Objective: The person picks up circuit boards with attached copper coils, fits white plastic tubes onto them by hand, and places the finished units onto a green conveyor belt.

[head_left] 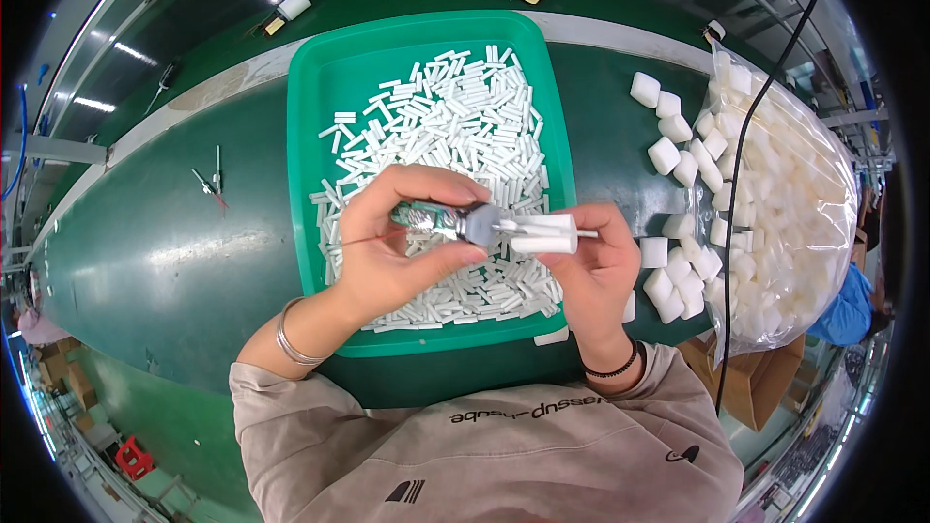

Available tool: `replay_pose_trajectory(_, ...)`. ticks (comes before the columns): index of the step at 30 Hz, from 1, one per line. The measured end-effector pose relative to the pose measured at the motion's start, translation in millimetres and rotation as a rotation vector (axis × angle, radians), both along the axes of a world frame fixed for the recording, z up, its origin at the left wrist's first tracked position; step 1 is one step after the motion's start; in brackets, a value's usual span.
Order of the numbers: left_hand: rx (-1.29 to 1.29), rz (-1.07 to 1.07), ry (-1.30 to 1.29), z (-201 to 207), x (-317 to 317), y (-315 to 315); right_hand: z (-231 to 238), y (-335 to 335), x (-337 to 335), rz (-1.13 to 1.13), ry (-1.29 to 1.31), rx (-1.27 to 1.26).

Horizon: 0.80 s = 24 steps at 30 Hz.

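Above the green tray (329, 63), my left hand (373, 266) is closed round a small electronic assembly (477, 225) with a circuit board, a thin red wire and a grey round end. My right hand (599, 266) pinches a white foam piece (544, 240) at that grey end. A thin white rod sticks out of the foam to the right, between my fingers. The foam seems wrapped partly round the rod; whether it is joined to the grey end I cannot tell. Many short white sticks (470, 107) lie loose in the tray beneath both hands.
White foam blocks (665, 156) lie right of the tray, spilling from a clear plastic bag (804, 261). A black cable (744, 126) hangs across the bag. Two thin parts (215, 176) lie on the table's left. Foam-topped assemblies (294, 6) sit on the far dark green strip.
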<state>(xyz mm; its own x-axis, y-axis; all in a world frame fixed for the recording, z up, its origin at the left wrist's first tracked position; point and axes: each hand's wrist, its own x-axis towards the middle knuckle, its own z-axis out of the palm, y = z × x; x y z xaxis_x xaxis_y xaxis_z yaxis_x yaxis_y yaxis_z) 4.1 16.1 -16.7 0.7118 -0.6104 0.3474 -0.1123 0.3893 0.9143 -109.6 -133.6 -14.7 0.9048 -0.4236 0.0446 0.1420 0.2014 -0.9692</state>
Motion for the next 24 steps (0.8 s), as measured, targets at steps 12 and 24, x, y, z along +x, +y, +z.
replay_pose_trajectory(12,0.17,-0.165,-0.062,6,-4,-3,-3,-8,4,-0.043,-0.353,-0.629)
replay_pose_trajectory(24,0.32,-0.111,-0.206,9,-7,-5,-7,0,3,-0.064,-0.26,-0.329)
